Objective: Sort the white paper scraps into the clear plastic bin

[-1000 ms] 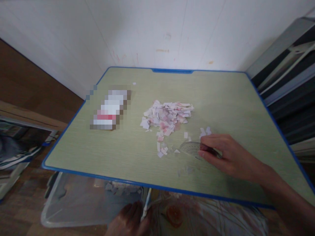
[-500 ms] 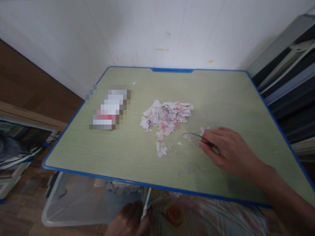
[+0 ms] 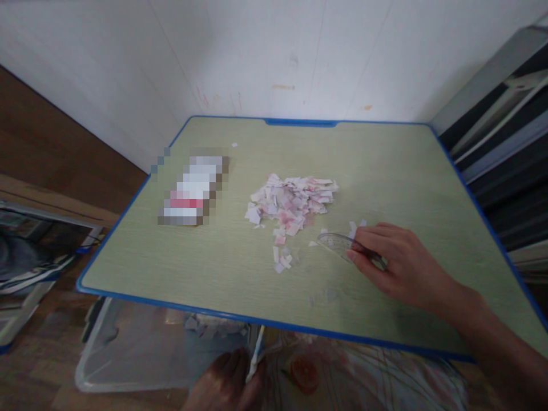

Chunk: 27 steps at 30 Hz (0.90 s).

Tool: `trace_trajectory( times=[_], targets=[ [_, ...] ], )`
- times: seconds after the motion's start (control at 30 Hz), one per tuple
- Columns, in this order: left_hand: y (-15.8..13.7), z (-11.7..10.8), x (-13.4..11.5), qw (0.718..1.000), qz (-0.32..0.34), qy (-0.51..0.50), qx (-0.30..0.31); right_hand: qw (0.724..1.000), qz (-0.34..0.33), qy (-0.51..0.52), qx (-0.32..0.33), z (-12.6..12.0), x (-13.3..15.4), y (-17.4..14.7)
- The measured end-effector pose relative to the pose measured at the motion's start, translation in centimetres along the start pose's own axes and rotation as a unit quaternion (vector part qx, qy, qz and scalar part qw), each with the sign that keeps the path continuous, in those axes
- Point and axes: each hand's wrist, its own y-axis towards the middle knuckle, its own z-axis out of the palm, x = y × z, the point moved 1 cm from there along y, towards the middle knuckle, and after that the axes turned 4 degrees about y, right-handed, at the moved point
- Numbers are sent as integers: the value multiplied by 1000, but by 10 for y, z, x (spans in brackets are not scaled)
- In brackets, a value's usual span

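My right hand (image 3: 398, 265) is closed around a clear plastic protractor (image 3: 336, 244), its curved end pointing left just over the tabletop. A few paper scraps lie beside those fingers. To the left of the protractor is a heap of torn white and pink paper pieces (image 3: 291, 200), with a small cluster of paper bits (image 3: 281, 260) in front of it. Below the table's front edge, my left hand (image 3: 229, 379) is closed on a thin white stick (image 3: 256, 357) with a yellowish upper end; its exact kind does not show.
The pale green table (image 3: 385, 171) has a blue rim and stands against a white wall. A blurred-out white and red item (image 3: 194, 191) lies on its left side. Under the front edge sits a translucent plastic bin (image 3: 128, 354), with paper scraps (image 3: 216, 325) beside my left hand.
The view has shifted very slightly. The protractor in my right hand has tilted a little, showing more of its face; the left hand keeps its place.
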Motion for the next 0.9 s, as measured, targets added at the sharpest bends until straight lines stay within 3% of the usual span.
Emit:
trace_trajectory(
  times=[0.2, 0.43, 0.57, 0.9],
  targets=[
    [2, -1, 0, 1000, -9, -12, -2, 999, -15, -1, 47, -4, -1, 1],
    [2, -2, 0, 1000, -5, -6, -15, 1000, 10, -10, -7, -11, -6, -3],
    [1, -2, 0, 1000, -5, 0, -8, 999, -8, 5, 42, -3, 3, 0],
    [3, -1, 2, 1000, 3, 0, -8, 997, 79, -1, 6, -12, -11, -3]
  ],
)
